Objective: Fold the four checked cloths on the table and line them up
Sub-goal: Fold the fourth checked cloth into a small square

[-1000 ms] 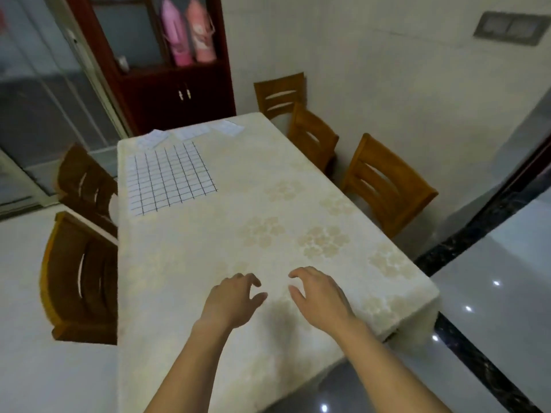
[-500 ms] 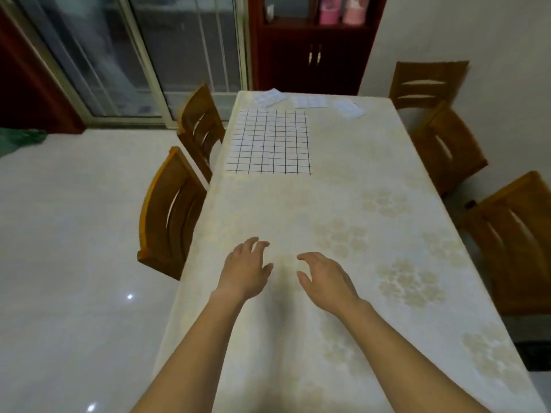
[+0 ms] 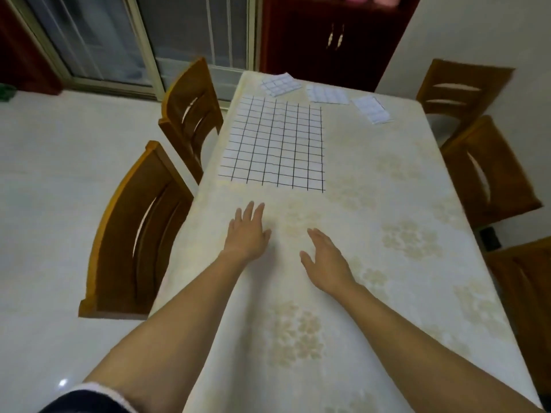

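Note:
A large white cloth with a black check (image 3: 275, 144) lies spread flat on the far left half of the table (image 3: 372, 234). Behind it, three small folded checked cloths sit in a loose row near the far edge: the left one (image 3: 279, 84), the middle one (image 3: 326, 94) and the right one (image 3: 371, 110). My left hand (image 3: 246, 232) reaches forward over the tablecloth with straight fingers, just short of the spread cloth's near edge. My right hand (image 3: 326, 259) hovers beside it, fingers relaxed. Neither hand holds anything.
Two wooden chairs (image 3: 140, 234) (image 3: 190, 111) stand along the table's left side, and more chairs (image 3: 489, 168) line the right side. A dark red cabinet (image 3: 331, 37) and a sliding glass door (image 3: 134, 40) are beyond the far end. The floor at left is pale tile.
The view has swung and closed in on the table, so the spread cloth is nearer. Both hands have moved forward toward it and their fingers have straightened from a loose curl.

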A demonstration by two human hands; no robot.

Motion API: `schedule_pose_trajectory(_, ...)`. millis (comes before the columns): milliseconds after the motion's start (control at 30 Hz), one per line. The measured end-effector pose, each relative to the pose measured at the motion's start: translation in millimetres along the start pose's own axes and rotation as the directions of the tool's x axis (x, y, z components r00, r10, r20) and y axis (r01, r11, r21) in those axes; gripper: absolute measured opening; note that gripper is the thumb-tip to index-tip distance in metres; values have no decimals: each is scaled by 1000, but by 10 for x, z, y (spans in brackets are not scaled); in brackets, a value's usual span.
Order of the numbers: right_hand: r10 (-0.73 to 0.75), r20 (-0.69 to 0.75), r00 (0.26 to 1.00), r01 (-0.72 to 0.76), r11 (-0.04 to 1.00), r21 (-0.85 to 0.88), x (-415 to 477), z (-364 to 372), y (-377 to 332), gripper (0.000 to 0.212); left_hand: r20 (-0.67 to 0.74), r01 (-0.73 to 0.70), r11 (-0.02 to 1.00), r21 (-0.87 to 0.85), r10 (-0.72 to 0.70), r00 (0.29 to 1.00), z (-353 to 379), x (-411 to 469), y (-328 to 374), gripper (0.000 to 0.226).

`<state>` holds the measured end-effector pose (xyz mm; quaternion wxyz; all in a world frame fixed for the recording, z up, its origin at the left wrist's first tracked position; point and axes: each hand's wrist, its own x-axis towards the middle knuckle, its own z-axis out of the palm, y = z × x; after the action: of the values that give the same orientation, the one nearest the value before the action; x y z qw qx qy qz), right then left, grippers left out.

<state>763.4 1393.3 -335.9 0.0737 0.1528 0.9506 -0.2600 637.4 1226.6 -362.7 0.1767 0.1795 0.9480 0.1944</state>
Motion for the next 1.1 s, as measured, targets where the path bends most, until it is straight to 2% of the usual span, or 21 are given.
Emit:
schedule_pose_trajectory(67,15,44,999,-15,1000,-2,314,107,-14,64,17,5,1000,-27,-4,1000,66,219,-16,69)
schedule_pose_trajectory(167,14,92,996,-9,999,-52,762,214,-16,67,16,-55,993,102,54,998,144,567,-61,69)
schedule_pose_trajectory(367,-22,41,999,29,981,-190,1744,205,-3,71,-15,-31,941,338,39,999,37,1393,-389,81)
schedule_pose_trajectory(500,-13,-34,999,5,974,-225,2245,341,137,70,-78,-35,950,311,62,995,179,1448,-650,78)
schedule_pose_trajectory(633,16,-122,992,-59,933,-355,2308,620,351,67,-131,-60,965,254,95,987,227,1519,-661,70)
schedule_pose_trajectory(733,23,-146,989,-77,923,-378,2332,708,393,67,-158,-47,970,240,87,984,262,1530,-692,68)
schedule_pose_trajectory(833,18,-98,995,-54,922,-382,2364,706,355,68,-143,-31,970,242,68,987,219,1544,-715,67)
schedule_pose_trajectory(933,18,15,1000,-11,923,-385,2210,628,406,69,-138,-21,962,271,60,989,262,1429,-666,62)
schedule_pose_trajectory(1100,19,61,998,5,927,-376,1590,623,521,70,-83,12,975,224,7,997,491,760,-556,57)
